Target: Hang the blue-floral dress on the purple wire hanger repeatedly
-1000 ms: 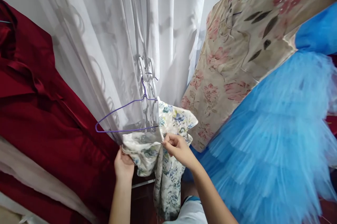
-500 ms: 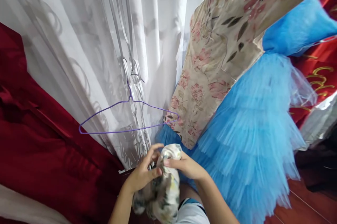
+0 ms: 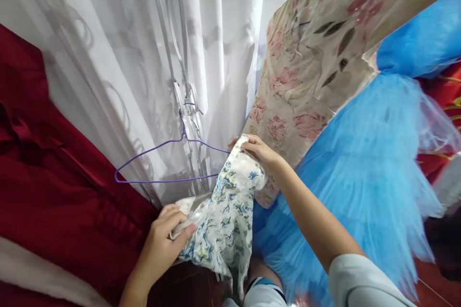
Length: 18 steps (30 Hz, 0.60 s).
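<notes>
One floral garment (image 3: pixel 226 220) hangs between two hands: the right hand (image 3: pixel 260 151) pinches its top corner up at the right end of one purple wire hanger (image 3: pixel 169 163) (hooked before the white curtain (image 3: pixel 151 57)), while the left hand (image 3: pixel 163 237) grips its lower edge, fingers closed.

The floral garment (image 3: pixel 226 220) is showing as thin, smooth printed cloth, faintly glossy. The hanger (image 3: pixel 169 163) is looking like thin wire with a smooth purple coating. The white curtain (image 3: pixel 151 57) is hanging sheer and matt, the red fabric (image 3: pixel 43 163) is gleaming like satin, and the blue skirt (image 3: pixel 360 172) is showing as gauzy tulle.
</notes>
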Motion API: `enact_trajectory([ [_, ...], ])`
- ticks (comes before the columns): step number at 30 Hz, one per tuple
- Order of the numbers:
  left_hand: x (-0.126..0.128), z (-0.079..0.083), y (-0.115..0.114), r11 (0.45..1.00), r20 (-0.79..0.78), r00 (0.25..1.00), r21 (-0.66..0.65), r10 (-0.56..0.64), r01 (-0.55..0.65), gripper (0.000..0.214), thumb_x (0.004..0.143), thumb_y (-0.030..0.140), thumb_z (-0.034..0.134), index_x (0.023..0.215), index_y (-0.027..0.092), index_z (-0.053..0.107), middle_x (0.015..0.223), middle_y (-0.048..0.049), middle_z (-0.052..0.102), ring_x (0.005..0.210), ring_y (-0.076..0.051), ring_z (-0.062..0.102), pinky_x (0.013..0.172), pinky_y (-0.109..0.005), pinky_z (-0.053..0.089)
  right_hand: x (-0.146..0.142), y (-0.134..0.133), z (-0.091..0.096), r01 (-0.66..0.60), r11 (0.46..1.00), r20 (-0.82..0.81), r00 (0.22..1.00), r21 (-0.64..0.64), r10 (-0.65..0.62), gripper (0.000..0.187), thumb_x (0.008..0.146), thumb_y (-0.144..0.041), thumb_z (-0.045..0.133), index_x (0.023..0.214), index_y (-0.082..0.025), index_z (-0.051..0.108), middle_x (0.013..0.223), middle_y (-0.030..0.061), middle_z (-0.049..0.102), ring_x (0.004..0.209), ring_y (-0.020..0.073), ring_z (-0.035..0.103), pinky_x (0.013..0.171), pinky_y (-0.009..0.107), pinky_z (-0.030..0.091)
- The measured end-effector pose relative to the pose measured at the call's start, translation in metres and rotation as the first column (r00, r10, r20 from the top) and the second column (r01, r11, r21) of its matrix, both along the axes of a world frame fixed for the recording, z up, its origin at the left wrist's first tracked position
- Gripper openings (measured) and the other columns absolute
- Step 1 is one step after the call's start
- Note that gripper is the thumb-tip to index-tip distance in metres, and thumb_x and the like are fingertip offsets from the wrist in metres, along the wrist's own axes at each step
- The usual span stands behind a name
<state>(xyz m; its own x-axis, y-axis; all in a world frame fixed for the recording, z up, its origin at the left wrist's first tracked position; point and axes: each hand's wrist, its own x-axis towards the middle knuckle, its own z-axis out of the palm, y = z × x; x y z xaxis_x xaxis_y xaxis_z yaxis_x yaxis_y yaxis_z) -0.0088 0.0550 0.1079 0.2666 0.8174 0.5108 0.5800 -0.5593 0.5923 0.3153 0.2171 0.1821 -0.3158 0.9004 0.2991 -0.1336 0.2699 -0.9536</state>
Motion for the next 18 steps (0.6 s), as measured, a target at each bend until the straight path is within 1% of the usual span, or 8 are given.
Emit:
enact_trajectory([
  [2,-0.030,0.018,0.007,0.976,-0.089,0.991,0.203,0.098,-0.078,0.023,0.084,0.030,0.068,0.065,0.021,0.059,0.067,-0.0015,0.056,0.076,-0.019,0.057,0.094,-0.038,0.046,-0.027,0.004,0.009,-0.109,0.994,0.042,0.993,0.006,0.108,0.020,0.072,-0.034,0.074,0.081,-0.017,0.067,0.063,-0.0033,0.059,0.055,0.0111,0.050,0.051,0.021,0.040],
  [5,-0.090,0.032,0.022,0.880,-0.218,0.914,0.415,0.343,-0.231,0.022,0.078,0.037,0.073,0.063,0.023,0.064,0.070,-0.0018,0.060,0.074,-0.019,0.056,0.104,-0.045,0.038,-0.046,-0.006,0.020,-0.251,0.968,0.102,0.963,-0.016,0.251,0.027,0.075,-0.034,0.075,0.096,-0.020,0.066,0.061,-0.0068,0.056,0.049,0.0083,0.044,0.046,0.019,0.034],
  [7,-0.129,0.040,0.034,0.861,-0.305,0.849,0.420,0.431,-0.286,0.020,0.077,0.043,0.071,0.068,0.025,0.069,0.077,-0.0033,0.065,0.082,-0.022,0.059,0.107,-0.047,0.034,-0.047,-0.014,0.026,-0.300,0.954,0.127,0.945,-0.024,0.301,0.036,0.077,-0.034,0.075,0.109,-0.019,0.066,0.066,-0.0048,0.061,0.051,0.0093,0.048,0.047,0.020,0.035],
  [9,-0.155,0.052,0.047,0.874,-0.389,0.803,0.373,0.452,-0.311,0.020,0.081,0.046,0.064,0.082,0.027,0.072,0.089,-0.0050,0.070,0.094,-0.026,0.059,0.106,-0.047,0.034,-0.045,-0.019,0.032,-0.318,0.948,0.158,0.936,-0.010,0.315,0.040,0.078,-0.033,0.074,0.114,-0.017,0.069,0.071,-0.0020,0.065,0.055,0.0102,0.052,0.049,0.020,0.037],
  [11,-0.165,0.067,0.062,0.888,-0.455,0.770,0.333,0.447,-0.318,0.025,0.086,0.045,0.055,0.097,0.028,0.070,0.102,-0.0061,0.071,0.102,-0.028,0.057,0.101,-0.046,0.036,-0.043,-0.019,0.036,-0.321,0.947,0.179,0.932,0.014,0.314,0.038,0.077,-0.032,0.074,0.111,-0.016,0.072,0.075,-0.0002,0.067,0.060,0.0106,0.055,0.052,0.020,0.039],
  [14,-0.161,0.088,0.084,0.881,-0.503,0.727,0.335,0.468,-0.335,0.028,0.090,0.041,0.045,0.105,0.027,0.065,0.113,-0.0059,0.070,0.110,-0.030,0.055,0.097,-0.044,0.036,-0.044,-0.017,0.037,-0.307,0.951,0.182,0.938,0.034,0.296,0.037,0.076,-0.032,0.075,0.109,-0.015,0.074,0.081,0.0016,0.070,0.066,0.0118,0.058,0.057,0.021,0.041],
  [16,-0.155,0.090,0.098,0.891,-0.542,0.707,0.293,0.454,-0.348,0.029,0.091,0.039,0.043,0.104,0.026,0.065,0.112,-0.0063,0.070,0.110,-0.030,0.055,0.093,-0.041,0.038,-0.045,-0.017,0.035,-0.290,0.956,0.177,0.944,0.040,0.279,0.039,0.076,-0.033,0.075,0.111,-0.014,0.074,0.085,0.0030,0.071,0.068,0.0129,0.059,0.057,0.022,0.041],
  [18,-0.154,0.080,0.108,0.918,-0.581,0.715,0.181,0.389,-0.352,0.031,0.092,0.039,0.042,0.104,0.024,0.066,0.111,-0.0076,0.071,0.107,-0.029,0.059,0.089,-0.037,0.041,-0.045,-0.020,0.032,-0.275,0.960,0.179,0.948,0.048,0.262,0.042,0.077,-0.033,0.074,0.114,-0.015,0.073,0.087,0.0036,0.071,0.067,0.0132,0.058,0.057,0.022,0.041],
])
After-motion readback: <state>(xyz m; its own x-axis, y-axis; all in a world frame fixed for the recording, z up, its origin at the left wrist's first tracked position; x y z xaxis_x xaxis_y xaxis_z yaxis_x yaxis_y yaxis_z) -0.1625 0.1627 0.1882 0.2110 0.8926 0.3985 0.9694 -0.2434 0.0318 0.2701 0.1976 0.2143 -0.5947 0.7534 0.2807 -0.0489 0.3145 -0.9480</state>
